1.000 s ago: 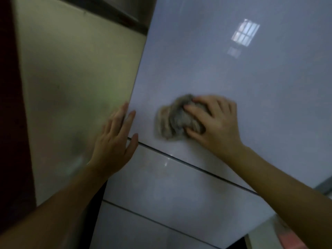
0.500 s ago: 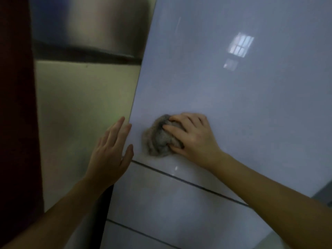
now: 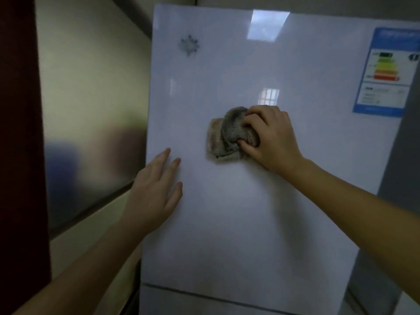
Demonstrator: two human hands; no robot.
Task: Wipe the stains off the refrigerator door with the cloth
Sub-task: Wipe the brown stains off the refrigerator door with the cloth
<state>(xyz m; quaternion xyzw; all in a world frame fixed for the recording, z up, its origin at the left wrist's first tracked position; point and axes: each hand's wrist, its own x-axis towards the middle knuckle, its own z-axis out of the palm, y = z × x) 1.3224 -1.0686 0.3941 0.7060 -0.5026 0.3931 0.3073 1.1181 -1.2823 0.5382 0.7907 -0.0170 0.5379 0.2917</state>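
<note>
The white glossy refrigerator door (image 3: 250,212) fills the middle of the view. My right hand (image 3: 270,138) presses a crumpled grey-brown cloth (image 3: 227,137) against the door's middle, fingers curled into the fabric. My left hand (image 3: 156,192) lies flat on the door near its left edge, fingers spread, holding nothing. A grey snowflake-shaped mark (image 3: 189,45) sits near the door's upper left corner, well above both hands.
A blue energy label (image 3: 386,73) is stuck at the door's upper right. A shiny metal panel (image 3: 91,110) stands left of the refrigerator, beside a dark red surface (image 3: 18,133). The seam to a lower door (image 3: 227,296) runs below.
The view has swung up from the door's lower seam to its upper part. My right hand with the cloth moved up and right across the door; my left hand slid onto the door face.
</note>
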